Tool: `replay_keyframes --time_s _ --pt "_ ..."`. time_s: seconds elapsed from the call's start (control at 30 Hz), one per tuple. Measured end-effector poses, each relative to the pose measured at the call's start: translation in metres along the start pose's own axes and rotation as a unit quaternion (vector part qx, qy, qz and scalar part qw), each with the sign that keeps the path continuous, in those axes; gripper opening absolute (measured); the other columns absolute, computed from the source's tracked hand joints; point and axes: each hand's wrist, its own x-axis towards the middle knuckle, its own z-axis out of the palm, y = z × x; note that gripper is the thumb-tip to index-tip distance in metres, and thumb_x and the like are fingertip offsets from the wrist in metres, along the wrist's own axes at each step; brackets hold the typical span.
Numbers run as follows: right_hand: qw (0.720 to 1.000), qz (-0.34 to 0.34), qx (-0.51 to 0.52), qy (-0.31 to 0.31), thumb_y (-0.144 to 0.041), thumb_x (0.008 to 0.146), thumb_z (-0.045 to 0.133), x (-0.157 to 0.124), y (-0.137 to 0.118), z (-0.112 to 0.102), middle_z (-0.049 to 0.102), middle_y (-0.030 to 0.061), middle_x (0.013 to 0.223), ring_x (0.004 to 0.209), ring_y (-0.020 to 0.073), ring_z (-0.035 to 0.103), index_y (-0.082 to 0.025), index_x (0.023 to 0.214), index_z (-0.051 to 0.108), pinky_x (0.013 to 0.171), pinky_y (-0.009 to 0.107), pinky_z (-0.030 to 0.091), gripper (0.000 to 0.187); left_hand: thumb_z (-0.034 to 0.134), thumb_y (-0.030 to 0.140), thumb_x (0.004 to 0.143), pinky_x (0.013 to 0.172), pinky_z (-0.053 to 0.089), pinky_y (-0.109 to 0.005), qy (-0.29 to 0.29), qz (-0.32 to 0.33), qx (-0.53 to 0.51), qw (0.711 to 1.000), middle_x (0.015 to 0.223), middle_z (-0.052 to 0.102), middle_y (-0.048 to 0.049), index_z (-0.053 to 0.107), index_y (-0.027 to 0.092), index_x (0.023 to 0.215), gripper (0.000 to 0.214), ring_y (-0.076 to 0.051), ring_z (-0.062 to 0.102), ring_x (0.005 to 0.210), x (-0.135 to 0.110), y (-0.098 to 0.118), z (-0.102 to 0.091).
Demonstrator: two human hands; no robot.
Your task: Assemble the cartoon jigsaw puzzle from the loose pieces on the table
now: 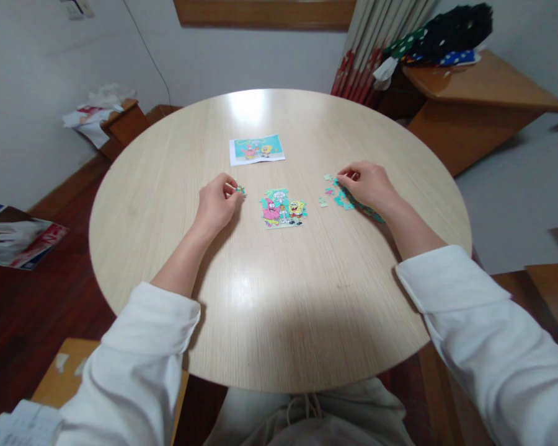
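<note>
A partly joined cartoon puzzle (283, 210) lies in the middle of the round wooden table (279, 322). My left hand (217, 202) rests just left of it, fingers curled and pinching a small teal puzzle piece (240, 189). My right hand (368, 184) lies on a heap of loose teal pieces (343, 198) to the right of the puzzle, fingers bent and pinched at the heap's far edge; whether they hold a piece is hidden. A printed reference picture (256, 149) lies farther back.
A wooden desk (474, 99) with dark clothes and a folded curtain stands at the back right. Low wooden boxes with papers (97, 114) sit at the back left. A magazine and plastic bag (18, 238) lie on the dark floor left.
</note>
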Motion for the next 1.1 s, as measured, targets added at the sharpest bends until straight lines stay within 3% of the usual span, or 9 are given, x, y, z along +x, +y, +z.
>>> replay_keyframes --time_s 0.37,0.53,0.73,0.9,1.1 --pt "1.0 -0.024 0.006 0.012 -0.038 0.087 0.057 -0.006 -0.017 -0.002 0.069 0.0117 0.088 0.081 0.026 0.06 -0.021 0.087 0.072 0.08 0.045 0.047 0.022 0.059 0.012 0.078 0.071 0.049 -0.031 -0.015 0.016 -0.039 0.999 0.078 0.07 -0.0021 0.064 0.019 0.083 0.01 -0.015 0.06 0.068 -0.002 0.007 0.006" --pt "0.998 -0.057 0.033 -0.014 -0.03 0.087 0.056 -0.012 -0.034 0.0 0.068 0.0121 0.095 0.088 0.0259 0.06 -0.022 0.091 0.071 0.084 0.044 0.047 0.017 0.057 0.01 0.079 0.071 0.049 -0.032 -0.039 0.037 -0.053 0.997 0.079 0.07 -0.0027 0.064 0.019 0.082 0.011 -0.015 0.06 0.069 -0.01 0.019 0.011" --pt "0.989 -0.112 0.088 -0.04 -0.036 0.089 0.056 -0.025 -0.059 0.009 0.069 0.0107 0.095 0.089 0.0257 0.061 -0.024 0.089 0.072 0.084 0.042 0.047 0.02 0.058 0.008 0.079 0.069 0.049 -0.029 -0.092 0.061 -0.107 0.988 0.077 0.069 -0.0017 0.061 0.019 0.082 0.012 -0.015 0.064 0.072 -0.021 0.032 0.024" --pt "0.974 -0.156 0.137 -0.085 -0.045 0.09 0.055 -0.036 -0.078 0.016 0.07 0.0083 0.088 0.085 0.0236 0.062 -0.024 0.085 0.075 0.081 0.038 0.047 0.029 0.062 0.007 0.077 0.07 0.049 -0.027 -0.103 0.071 -0.135 0.983 0.076 0.069 0.0005 0.058 0.019 0.08 0.014 -0.014 0.065 0.073 -0.025 0.038 0.033" --pt "0.959 -0.194 0.18 -0.101 -0.043 0.088 0.058 -0.04 -0.083 0.021 0.069 0.0069 0.083 0.079 0.0208 0.062 -0.023 0.08 0.074 0.078 0.036 0.046 0.027 0.063 0.007 0.074 0.068 0.048 -0.025 -0.103 0.083 -0.143 0.981 0.073 0.068 0.0017 0.055 0.019 0.077 0.015 -0.013 0.066 0.073 -0.027 0.041 0.035"
